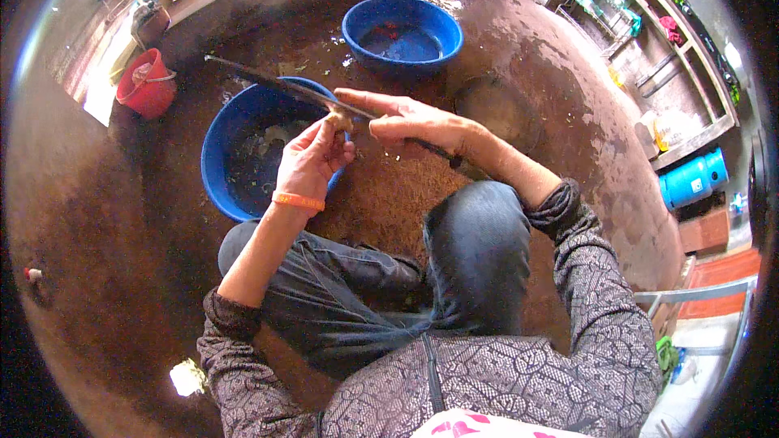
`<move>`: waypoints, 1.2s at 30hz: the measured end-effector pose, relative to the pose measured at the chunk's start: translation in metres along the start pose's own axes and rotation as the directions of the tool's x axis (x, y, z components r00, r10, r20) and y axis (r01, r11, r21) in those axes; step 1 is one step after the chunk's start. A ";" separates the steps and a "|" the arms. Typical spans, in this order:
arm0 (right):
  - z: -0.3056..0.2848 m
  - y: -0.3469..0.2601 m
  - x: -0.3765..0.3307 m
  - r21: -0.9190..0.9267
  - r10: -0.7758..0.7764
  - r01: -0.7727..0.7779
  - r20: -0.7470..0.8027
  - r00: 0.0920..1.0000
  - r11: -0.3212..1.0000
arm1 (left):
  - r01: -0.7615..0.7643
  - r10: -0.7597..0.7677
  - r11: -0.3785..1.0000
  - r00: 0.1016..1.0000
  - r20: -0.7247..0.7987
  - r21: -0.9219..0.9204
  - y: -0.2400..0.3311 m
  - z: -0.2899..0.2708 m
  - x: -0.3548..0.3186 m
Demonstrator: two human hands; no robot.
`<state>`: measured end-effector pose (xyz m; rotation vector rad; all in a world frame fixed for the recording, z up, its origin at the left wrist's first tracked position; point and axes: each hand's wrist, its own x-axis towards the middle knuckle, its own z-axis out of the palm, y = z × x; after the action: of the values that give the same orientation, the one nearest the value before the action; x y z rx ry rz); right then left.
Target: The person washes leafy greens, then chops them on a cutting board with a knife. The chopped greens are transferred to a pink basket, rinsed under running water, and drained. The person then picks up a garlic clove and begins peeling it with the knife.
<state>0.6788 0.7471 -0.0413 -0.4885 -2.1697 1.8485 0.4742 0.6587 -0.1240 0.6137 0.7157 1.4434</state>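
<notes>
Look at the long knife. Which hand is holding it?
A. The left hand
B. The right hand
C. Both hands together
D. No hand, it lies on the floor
B. The right hand grips the long knife by its handle, with the blade stretching out over the near blue basin, while the left hand holds a small brownish piece against the blade.

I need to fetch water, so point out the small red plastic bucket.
In the head view the small red plastic bucket stands upper left on the wet floor, left of the nearer blue basin, beside the raised ledge.
</notes>
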 end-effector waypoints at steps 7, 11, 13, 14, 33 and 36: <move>-0.007 0.035 0.026 0.186 0.167 -0.184 0.102 0.981 0.965 | 0.051 -0.051 0.999 0.996 -0.070 -0.004 -0.019 -0.040 0.031; -0.030 0.074 0.041 0.169 0.022 -0.030 0.049 0.999 0.985 | 0.081 -0.091 0.990 0.992 -0.082 -0.119 -0.040 -0.045 0.062; -0.041 0.101 0.040 0.166 -0.037 0.038 -0.007 0.999 0.985 | 0.103 -0.119 0.983 0.988 -0.099 -0.149 -0.058 -0.047 0.077; -0.047 0.116 0.036 0.271 0.075 -0.073 0.002 0.997 0.960 | 0.133 -0.150 0.984 0.978 -0.145 -0.117 -0.067 -0.049 0.082; -0.096 0.267 -0.041 0.452 0.209 -0.079 -0.246 0.946 0.888 | 0.554 -0.568 0.820 0.819 -0.083 -0.144 -0.203 -0.051 0.143; -0.087 0.268 -0.043 0.301 0.157 -0.055 -0.328 0.932 0.952 | 0.515 -0.522 0.853 0.841 -0.142 -0.085 -0.200 -0.043 0.139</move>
<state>0.7768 0.8453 -0.2904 -0.8130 -1.6417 1.9176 0.5723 0.7866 -0.3125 0.2363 0.8951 1.0004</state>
